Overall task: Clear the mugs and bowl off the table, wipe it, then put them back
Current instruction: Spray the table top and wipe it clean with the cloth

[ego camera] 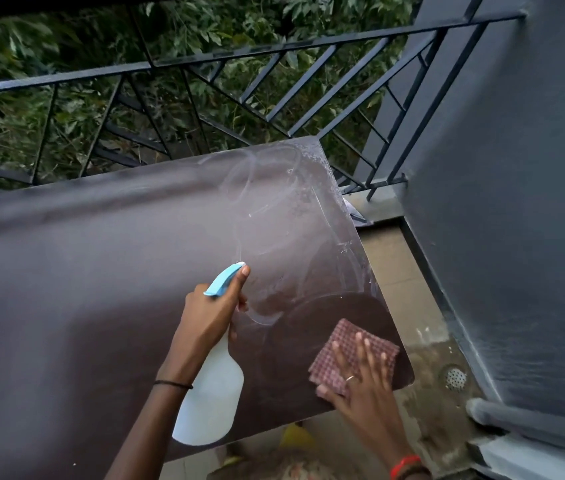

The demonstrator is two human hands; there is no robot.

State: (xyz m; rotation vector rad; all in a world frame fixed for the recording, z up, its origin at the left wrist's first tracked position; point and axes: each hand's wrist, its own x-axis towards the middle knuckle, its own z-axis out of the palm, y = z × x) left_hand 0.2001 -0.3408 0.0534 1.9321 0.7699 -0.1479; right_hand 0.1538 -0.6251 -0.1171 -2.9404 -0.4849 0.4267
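A dark brown table point(101, 271) fills the left and middle of the head view, with wet streaks and curved wipe marks on its right half. My left hand point(211, 313) grips the neck of a white spray bottle point(211, 396) with a light blue trigger head, one finger laid along the nozzle. My right hand point(360, 368) presses flat, fingers spread, on a red-and-white checked cloth point(347, 348) near the table's front right corner. No mugs or bowl are in view.
A black metal railing point(205, 98) runs behind the table with green foliage beyond it. A dark grey wall point(503, 202) stands on the right. Tiled floor with a round drain point(454, 377) lies between table and wall. Something yellow point(295, 436) shows below the table edge.
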